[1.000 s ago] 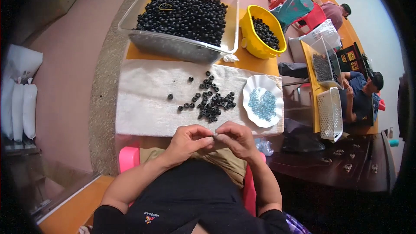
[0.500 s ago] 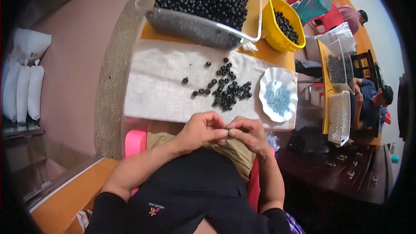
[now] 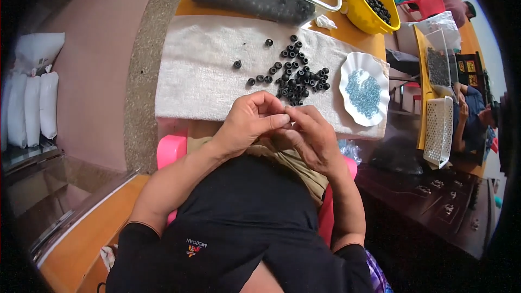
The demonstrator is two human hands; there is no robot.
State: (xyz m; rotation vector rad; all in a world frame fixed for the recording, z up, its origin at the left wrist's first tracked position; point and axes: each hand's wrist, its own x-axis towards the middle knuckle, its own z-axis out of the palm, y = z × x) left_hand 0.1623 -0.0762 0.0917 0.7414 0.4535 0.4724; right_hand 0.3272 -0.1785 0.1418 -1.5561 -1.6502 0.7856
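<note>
My left hand (image 3: 254, 120) and my right hand (image 3: 316, 140) meet fingertip to fingertip above my lap, just off the table's front edge. Both are pinched closed around something too small and covered to make out. Beyond them, a loose cluster of small black rings (image 3: 293, 82), with holes through them, lies on a white cloth (image 3: 198, 70). A few rings sit apart to the left. To the right is a white wavy-rimmed dish (image 3: 383, 84) with tiny pale blue glassy beads (image 3: 363, 95) in it.
At the table's far side stand a clear plastic tub (image 3: 244, 1) and a yellow basin (image 3: 355, 13), both holding black pieces. A crumpled white tissue (image 3: 325, 21) lies between them. On the right, a co-worker (image 3: 473, 116) sits by a white perforated basket (image 3: 438, 130). White sacks (image 3: 33, 108) stand at left.
The view has shifted, so the table sits higher in the picture. My hands stay together; the right fingers have curled further over, and the small dark thing seen between the fingertips is now hidden.
</note>
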